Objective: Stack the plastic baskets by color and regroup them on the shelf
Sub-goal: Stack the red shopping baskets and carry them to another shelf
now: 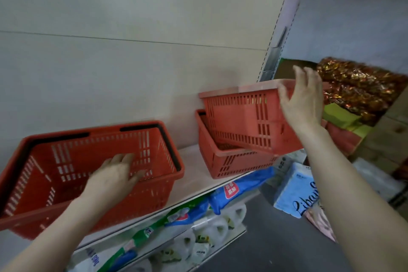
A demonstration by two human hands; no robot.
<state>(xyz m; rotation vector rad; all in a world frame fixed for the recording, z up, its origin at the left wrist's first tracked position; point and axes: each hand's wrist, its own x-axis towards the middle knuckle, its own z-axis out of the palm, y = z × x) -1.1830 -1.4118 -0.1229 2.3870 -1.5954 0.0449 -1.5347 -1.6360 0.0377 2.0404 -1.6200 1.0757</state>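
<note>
While the right hand (302,106), fingers spread, tips a red basket (240,121) into its twin (231,164) at three o'clock, the left hand (114,174), fingers flat, steadies the large basket (154,146) at eight o'clock.

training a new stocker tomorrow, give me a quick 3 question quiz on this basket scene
1. True or false: the left hand is inside the large basket with black handles.
2. The right hand is at: A the tilted small basket; B the large basket; C the floor.
3. What does the tilted small basket rest partly inside?
Key: 1 true; 2 A; 3 the lower small basket on the shelf.
</note>
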